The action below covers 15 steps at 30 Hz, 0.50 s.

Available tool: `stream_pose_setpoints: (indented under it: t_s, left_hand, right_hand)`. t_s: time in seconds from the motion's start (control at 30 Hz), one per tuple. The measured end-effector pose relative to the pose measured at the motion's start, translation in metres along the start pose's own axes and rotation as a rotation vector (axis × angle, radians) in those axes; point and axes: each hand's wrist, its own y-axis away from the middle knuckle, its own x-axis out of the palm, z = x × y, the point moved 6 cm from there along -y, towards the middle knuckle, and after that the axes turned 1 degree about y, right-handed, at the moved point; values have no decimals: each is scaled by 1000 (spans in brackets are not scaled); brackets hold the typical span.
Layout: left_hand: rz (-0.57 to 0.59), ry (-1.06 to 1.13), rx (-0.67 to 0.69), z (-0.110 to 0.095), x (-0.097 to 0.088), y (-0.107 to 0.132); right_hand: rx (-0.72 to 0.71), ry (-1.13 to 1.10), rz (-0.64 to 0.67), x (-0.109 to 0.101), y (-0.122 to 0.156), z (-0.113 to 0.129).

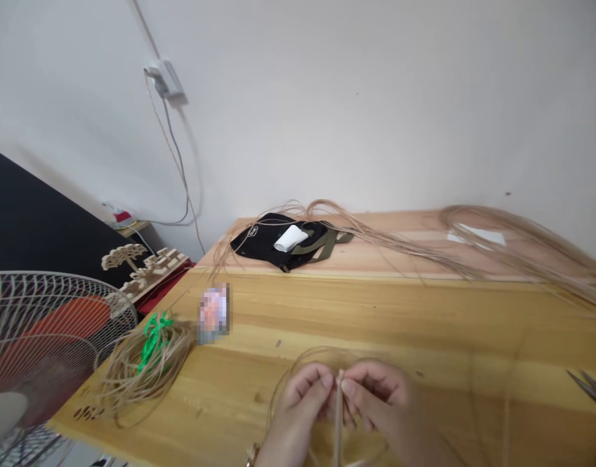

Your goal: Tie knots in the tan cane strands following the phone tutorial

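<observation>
Both of my hands meet at the near edge of a wooden table (375, 311). My left hand (302, 399) and my right hand (375, 395) pinch the top of a thin, pale upright rattan stick (338, 421) between fingertips. Fine rattan strands (307, 357) loop around the hands in a loose circle. Fingers of both hands are curled closed.
A coil of rattan tied with green string (149, 357) lies at the table's left. A black bag (288, 243) with a white item sits at the back, long rattan bundles (512, 240) beside it. Scissors (592, 389) at right edge. A fan (39, 344) stands left.
</observation>
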Motion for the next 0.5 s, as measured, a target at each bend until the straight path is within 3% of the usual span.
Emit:
stream_pose_setpoints:
  t_s: [0.13,0.23,0.33,0.5]
  left_hand:
    - [108,356,-171,20,22,14]
    - [121,463,-185,24,34,22]
    - [149,412,-153,23,41,31]
    - [172,145,-121,22,39,46]
  right_hand:
    - [-15,-74,40,4,26,13]
    - [-44,-49,-14,-1,39,21]
    - [-80,-3,1,-3,47,21]
    - [-57,27,-1,-5,55,9]
